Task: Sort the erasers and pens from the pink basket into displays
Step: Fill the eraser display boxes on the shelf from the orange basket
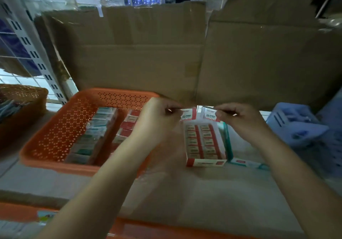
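Left fingers (173, 109) pinch an eraser (189, 114) by its end; right fingers (223, 111) pinch a second eraser (209, 114) likewise. Just below the fingers sits the display (205, 144), the basket (61, 127) to their left. Erasers seem light, firm, slick in wrap: grip the ends.

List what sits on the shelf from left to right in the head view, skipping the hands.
Brown woven basket → orange perforated plastic basket → open red-and-white cardboard box of erasers → pale blue plastic basket.
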